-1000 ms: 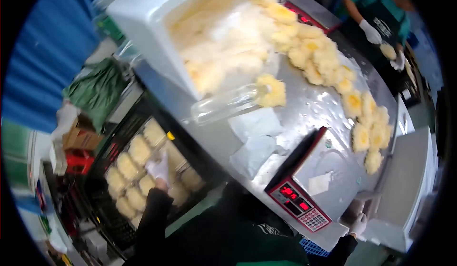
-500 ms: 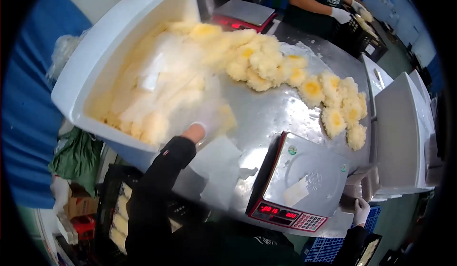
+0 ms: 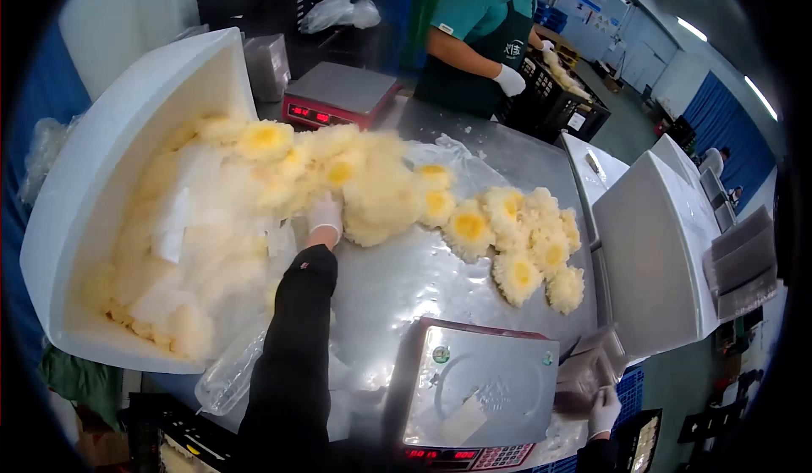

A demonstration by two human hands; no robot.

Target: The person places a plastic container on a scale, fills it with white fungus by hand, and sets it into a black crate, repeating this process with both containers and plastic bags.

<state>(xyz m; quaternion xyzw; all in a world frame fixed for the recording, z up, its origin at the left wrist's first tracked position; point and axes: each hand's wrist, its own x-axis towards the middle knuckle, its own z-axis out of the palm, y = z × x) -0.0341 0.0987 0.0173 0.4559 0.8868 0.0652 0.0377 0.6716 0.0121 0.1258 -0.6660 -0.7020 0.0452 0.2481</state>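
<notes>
My left hand [image 3: 325, 216], in a white glove with a black sleeve, reaches into the pile of yellow peeled pineapples [image 3: 372, 189] on the steel table [image 3: 397, 278]; whether it grips one is blurred. The pile spills from a tipped white foam box [image 3: 101, 185] at the left. More pineapples [image 3: 520, 244] lie to the right. My right hand [image 3: 604, 409], also gloved, rests at the bottom right on a stack of clear plastic trays [image 3: 588, 370]. A scale [image 3: 478, 397] sits in front of me.
A second scale [image 3: 334, 92] stands at the far side. A co-worker in a teal shirt and dark apron [image 3: 474, 41] stands beyond the table by black crates [image 3: 554, 92]. A white machine [image 3: 660, 253] is at the right. Clear plastic bags [image 3: 233, 376] lie at the table's near left edge.
My view has swung up from the crate at lower left to the table. My left hand moved from the crate to the pineapple pile. My right hand stayed at the trays.
</notes>
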